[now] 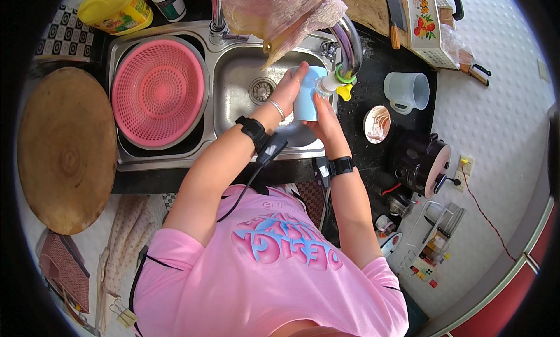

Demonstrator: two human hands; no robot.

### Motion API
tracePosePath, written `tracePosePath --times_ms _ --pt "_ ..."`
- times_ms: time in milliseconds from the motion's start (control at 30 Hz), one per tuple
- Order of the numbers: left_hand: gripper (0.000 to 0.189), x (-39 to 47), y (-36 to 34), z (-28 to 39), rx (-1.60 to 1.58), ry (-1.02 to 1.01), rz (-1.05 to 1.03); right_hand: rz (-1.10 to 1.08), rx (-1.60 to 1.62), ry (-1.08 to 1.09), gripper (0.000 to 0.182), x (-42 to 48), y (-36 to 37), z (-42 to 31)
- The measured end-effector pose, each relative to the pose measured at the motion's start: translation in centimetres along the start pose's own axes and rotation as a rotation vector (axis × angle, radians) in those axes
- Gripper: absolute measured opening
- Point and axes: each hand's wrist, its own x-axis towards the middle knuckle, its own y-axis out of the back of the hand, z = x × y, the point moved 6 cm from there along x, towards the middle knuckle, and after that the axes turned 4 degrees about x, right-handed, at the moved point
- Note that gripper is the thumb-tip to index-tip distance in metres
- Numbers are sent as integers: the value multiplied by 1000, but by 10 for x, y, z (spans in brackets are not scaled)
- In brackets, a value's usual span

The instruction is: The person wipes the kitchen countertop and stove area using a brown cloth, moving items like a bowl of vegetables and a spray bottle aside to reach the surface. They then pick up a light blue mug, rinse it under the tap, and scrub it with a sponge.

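Observation:
Over the right basin of a stainless steel sink [232, 68], a light-blue cylindrical container, likely a cup [307, 105], is held between both my hands. My left hand [286, 92], wearing a silver bangle, grips its left side with the thumb near the upper end. My right hand [326, 120] holds the right side and lower end, fingers partly hidden by the cup. The faucet nozzle [326, 84], with a green ring and yellow lever, overlaps the cup's right edge from my viewpoint. I cannot tell whether water is running. The basin drain [262, 90] lies left of the cup.
A pink colander [162, 92] sits in the left basin, beside a round wooden board [65, 149]. A pinkish cloth [284, 13] hangs in front of the faucet. On the right are a translucent jug [407, 92], a small bowl [377, 124], a dark cooker [420, 164] and a cleaver [396, 18].

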Motion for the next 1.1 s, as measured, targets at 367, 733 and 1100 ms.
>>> tracePosePath --times_ms 367,733,1100 --pt "56 -36 15 -6 741 -281 395 273 -342 234 57 3 -8 5" --pt "75 -30 30 9 506 -192 -82 -29 -469 312 67 -4 -11 4" --pt "90 -57 31 56 1327 -891 62 260 -459 324 53 -26 36 18"
